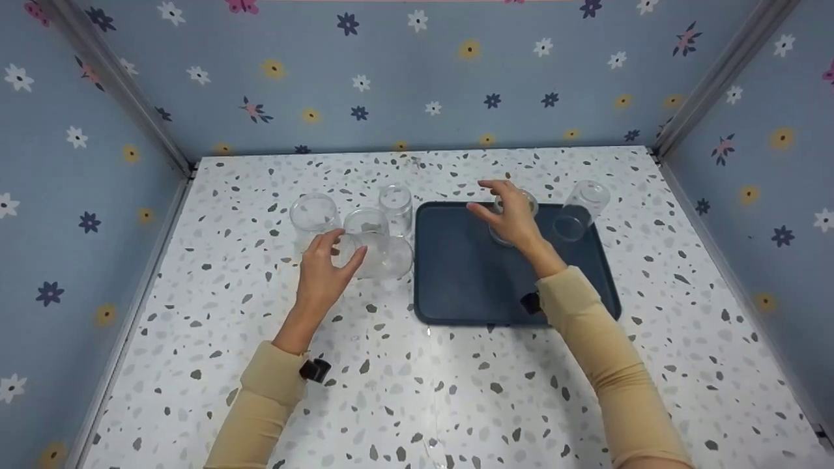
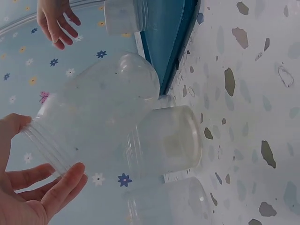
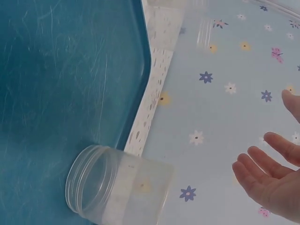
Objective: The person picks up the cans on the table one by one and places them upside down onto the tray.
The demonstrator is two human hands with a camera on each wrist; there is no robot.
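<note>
My left hand (image 1: 324, 270) grips a clear plastic jar (image 2: 101, 93) by its threaded mouth, thumb on one side and fingers on the other. The jar is tilted, held off the table with its base turned to the right. My right hand (image 1: 513, 218) is raised over the back of the dark blue tray (image 1: 462, 286), fingers spread and nothing in them. Partly behind that hand, a clear jar (image 1: 529, 200) stands on the tray. A second jar (image 1: 582, 210) stands mouth down at the tray's back right, and its threaded rim shows in the right wrist view.
Left of the tray, several clear jars stand on the speckled table (image 1: 365, 404), among them a wide jar (image 1: 314, 212) and a narrow jar (image 1: 396, 202). Flower-patterned panels (image 1: 391, 71) close off the back and both sides.
</note>
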